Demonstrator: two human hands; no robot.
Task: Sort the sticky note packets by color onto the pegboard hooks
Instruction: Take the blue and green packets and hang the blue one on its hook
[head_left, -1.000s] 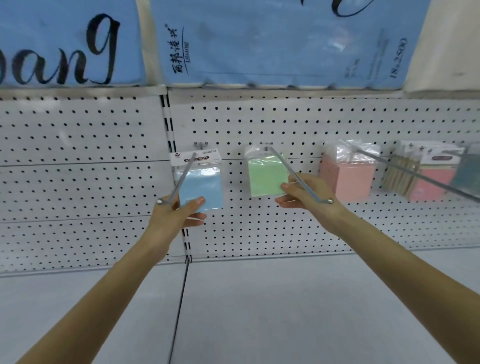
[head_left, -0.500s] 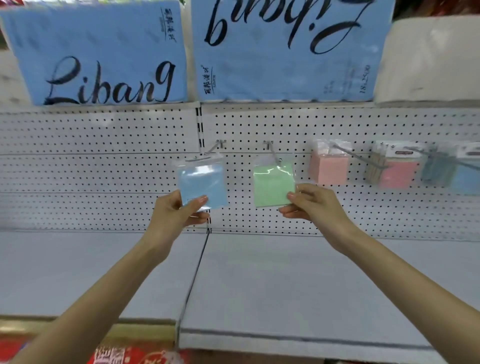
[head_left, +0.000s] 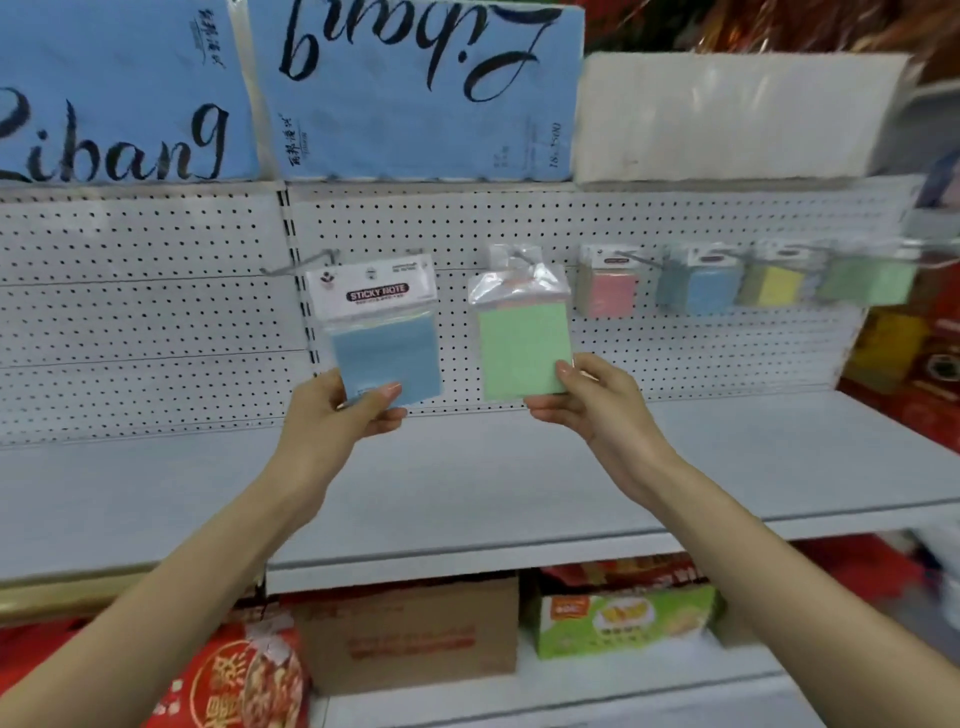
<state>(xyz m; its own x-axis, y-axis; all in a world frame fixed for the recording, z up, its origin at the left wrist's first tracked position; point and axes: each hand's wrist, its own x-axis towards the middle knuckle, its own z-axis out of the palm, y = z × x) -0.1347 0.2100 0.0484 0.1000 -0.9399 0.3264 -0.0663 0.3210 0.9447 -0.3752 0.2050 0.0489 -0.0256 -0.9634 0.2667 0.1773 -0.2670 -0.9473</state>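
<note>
The left grip (head_left: 345, 410) pinches the blue packet (head_left: 387, 358) by its lower corner, the right grip (head_left: 587, 400) pinches the green packet (head_left: 522, 348) likewise. Both are upright near the pegboard (head_left: 156, 322), probably so their tops can meet hooks. Hung packets (head_left: 608, 291) sit right.

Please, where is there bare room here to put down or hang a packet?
Bare: the white shelf, and the pegboard left of the blue packet. Crowded: the hooks right of the green packet, carrying hanging packets.
</note>
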